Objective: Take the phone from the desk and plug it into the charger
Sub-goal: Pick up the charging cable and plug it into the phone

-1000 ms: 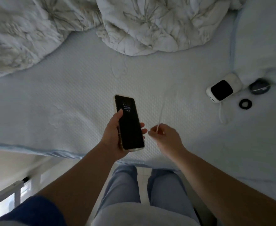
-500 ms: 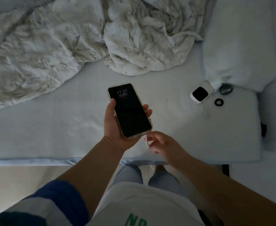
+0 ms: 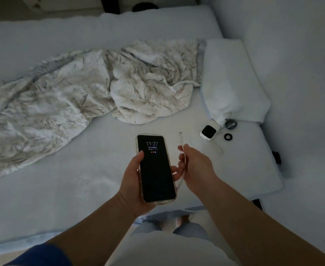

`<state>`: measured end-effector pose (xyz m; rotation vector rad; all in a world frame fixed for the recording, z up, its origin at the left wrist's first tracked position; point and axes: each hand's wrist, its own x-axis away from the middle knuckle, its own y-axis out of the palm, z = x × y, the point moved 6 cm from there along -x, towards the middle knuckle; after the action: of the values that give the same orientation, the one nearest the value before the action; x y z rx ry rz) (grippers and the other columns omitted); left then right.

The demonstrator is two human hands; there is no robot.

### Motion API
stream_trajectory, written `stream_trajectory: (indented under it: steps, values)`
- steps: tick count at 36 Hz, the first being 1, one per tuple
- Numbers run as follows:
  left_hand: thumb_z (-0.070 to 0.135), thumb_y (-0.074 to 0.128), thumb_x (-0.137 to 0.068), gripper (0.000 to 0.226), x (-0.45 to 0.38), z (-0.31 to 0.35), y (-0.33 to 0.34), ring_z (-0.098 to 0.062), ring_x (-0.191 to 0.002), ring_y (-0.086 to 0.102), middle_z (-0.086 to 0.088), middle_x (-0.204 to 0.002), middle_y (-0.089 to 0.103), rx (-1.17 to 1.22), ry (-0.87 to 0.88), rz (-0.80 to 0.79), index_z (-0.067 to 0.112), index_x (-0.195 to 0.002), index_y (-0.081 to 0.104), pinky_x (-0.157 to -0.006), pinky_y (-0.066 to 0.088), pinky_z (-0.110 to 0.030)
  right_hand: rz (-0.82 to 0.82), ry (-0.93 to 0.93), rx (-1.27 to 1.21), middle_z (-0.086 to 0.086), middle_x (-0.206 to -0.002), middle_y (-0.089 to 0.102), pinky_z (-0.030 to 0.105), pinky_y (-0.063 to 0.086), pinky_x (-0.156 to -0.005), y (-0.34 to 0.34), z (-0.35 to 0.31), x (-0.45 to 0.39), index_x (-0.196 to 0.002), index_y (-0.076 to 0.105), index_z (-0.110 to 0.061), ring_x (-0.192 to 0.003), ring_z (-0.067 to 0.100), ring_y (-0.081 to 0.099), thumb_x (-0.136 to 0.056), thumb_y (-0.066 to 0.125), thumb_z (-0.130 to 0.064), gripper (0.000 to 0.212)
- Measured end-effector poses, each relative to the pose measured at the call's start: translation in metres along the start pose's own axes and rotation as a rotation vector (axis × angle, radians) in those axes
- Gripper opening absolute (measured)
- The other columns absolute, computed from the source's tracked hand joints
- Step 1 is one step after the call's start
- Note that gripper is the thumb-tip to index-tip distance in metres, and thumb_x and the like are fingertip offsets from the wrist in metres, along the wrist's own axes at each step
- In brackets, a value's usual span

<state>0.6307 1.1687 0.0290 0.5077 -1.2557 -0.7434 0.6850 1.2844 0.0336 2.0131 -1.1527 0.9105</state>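
Left hand [image 3: 133,181] clasps the phone [image 3: 155,167] by its long edges, screen up, above the bed edge. Right hand [image 3: 196,166], at the phone's 3 o'clock, pinches the limp charging cable [image 3: 182,148]. Judged: phone rigid, slippery, breakable; grip cable near plug.

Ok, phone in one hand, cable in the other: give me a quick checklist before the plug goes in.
1. Phone gripped firmly in left hand: ok.
2. Charging cable held in right hand: ok.
3. Plug tip free and pointing up, clear of the fingers: ok.
4. Plug lined up with phone's bottom port: not ok, tip sits up beside the phone's top end.
5. Port clear of debris: cannot tell, bottom edge faces away.
6. Cable joined to the white charger: cannot tell.
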Motion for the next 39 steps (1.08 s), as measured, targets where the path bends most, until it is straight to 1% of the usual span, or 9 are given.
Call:
stream_trajectory:
  steps: [4, 7, 12, 16, 19, 22, 26, 32, 39]
  values:
    - [0.059, 0.058, -0.061, 0.068, 0.004, 0.012, 0.001, -0.034, -0.094, 0.069, -0.019, -0.104, 0.072, -0.009, 0.071, 0.058, 0.021, -0.117, 0.061, -0.085, 0.051, -0.049, -0.081, -0.192, 0.208, -0.01, -0.046, 0.043, 0.016, 0.031, -0.037, -0.005, -0.007, 0.022, -0.08, 0.068, -0.026, -0.038, 0.002, 0.034, -0.088, 0.051, -0.039, 0.023]
    - [0.063, 0.057, -0.065, 0.066, 0.01, 0.021, 0.007, -0.035, -0.096, 0.068, -0.017, -0.103, 0.073, 0.083, 0.131, 0.061, 0.021, -0.114, 0.062, -0.081, 0.054, -0.051, -0.123, -0.263, 0.314, -0.009, -0.045, 0.043, 0.015, 0.031, -0.037, -0.012, -0.009, 0.039, -0.079, 0.07, -0.028, -0.037, 0.001, 0.034, -0.089, 0.051, -0.036, 0.023]
    - [0.065, 0.05, -0.071, 0.066, 0.017, 0.026, 0.033, -0.037, -0.098, 0.067, -0.017, -0.104, 0.072, 0.196, 0.188, -0.001, 0.021, -0.118, 0.061, -0.081, 0.053, -0.054, -0.191, -0.371, 0.564, -0.01, -0.064, 0.063, 0.014, 0.05, -0.062, -0.025, -0.015, 0.069, -0.071, 0.068, -0.029, -0.057, 0.001, 0.057, -0.091, 0.048, -0.024, 0.029]
    - [0.065, 0.045, -0.073, 0.067, 0.016, 0.016, 0.062, -0.037, -0.097, 0.067, -0.019, -0.112, 0.069, 0.25, 0.209, -0.039, 0.017, -0.116, 0.063, -0.072, 0.055, -0.05, -0.19, -0.456, 0.692, -0.014, -0.046, 0.052, 0.016, 0.037, -0.053, -0.046, -0.022, 0.093, -0.079, 0.069, -0.026, -0.047, -0.001, 0.043, -0.091, 0.047, -0.028, 0.025]
    - [0.066, 0.037, -0.076, 0.07, 0.013, 0.0, 0.084, -0.036, -0.096, 0.068, -0.02, -0.112, 0.069, 0.255, 0.212, -0.076, 0.016, -0.119, 0.06, -0.073, 0.057, -0.046, -0.201, -0.513, 0.701, -0.014, -0.039, 0.047, 0.009, 0.033, -0.044, -0.062, -0.03, 0.11, -0.086, 0.067, -0.015, -0.039, -0.003, 0.04, -0.089, 0.047, -0.035, 0.028]
    - [0.065, 0.037, -0.077, 0.071, 0.008, -0.021, 0.107, -0.037, -0.096, 0.068, -0.022, -0.111, 0.069, 0.285, 0.202, -0.12, 0.013, -0.121, 0.058, -0.076, 0.056, -0.045, -0.219, -0.526, 0.691, -0.012, -0.041, 0.047, 0.007, 0.034, -0.042, -0.076, -0.034, 0.125, -0.084, 0.067, -0.022, -0.039, -0.002, 0.04, -0.089, 0.046, -0.035, 0.025]
    - [0.062, 0.044, -0.075, 0.07, 0.003, -0.047, 0.131, -0.039, -0.098, 0.066, -0.025, -0.118, 0.064, 0.377, 0.204, -0.135, 0.011, -0.121, 0.058, -0.078, 0.055, -0.049, -0.238, -0.504, 0.69, -0.015, -0.051, 0.06, 0.005, 0.045, -0.051, -0.096, -0.033, 0.133, -0.069, 0.065, -0.03, -0.049, -0.004, 0.054, -0.091, 0.045, -0.027, 0.03]
    - [0.063, 0.044, -0.075, 0.07, 0.001, -0.074, 0.147, -0.038, -0.09, 0.069, -0.024, -0.099, 0.071, 0.391, 0.226, -0.115, 0.012, -0.122, 0.056, -0.076, 0.057, -0.048, -0.226, -0.515, 0.706, -0.016, -0.048, 0.062, 0.002, 0.045, -0.053, -0.123, -0.034, 0.141, -0.058, 0.06, -0.027, -0.05, -0.006, 0.056, -0.092, 0.045, -0.021, 0.037]
    - [0.066, 0.042, -0.074, 0.069, 0.001, -0.099, 0.156, -0.036, -0.091, 0.069, -0.022, -0.1, 0.072, 0.351, 0.253, -0.096, 0.014, -0.118, 0.059, -0.076, 0.057, -0.048, -0.181, -0.432, 0.744, -0.008, -0.041, 0.055, 0.002, 0.044, -0.052, -0.147, -0.039, 0.143, -0.054, 0.054, -0.024, -0.042, -0.006, 0.055, -0.095, 0.04, -0.018, 0.043]
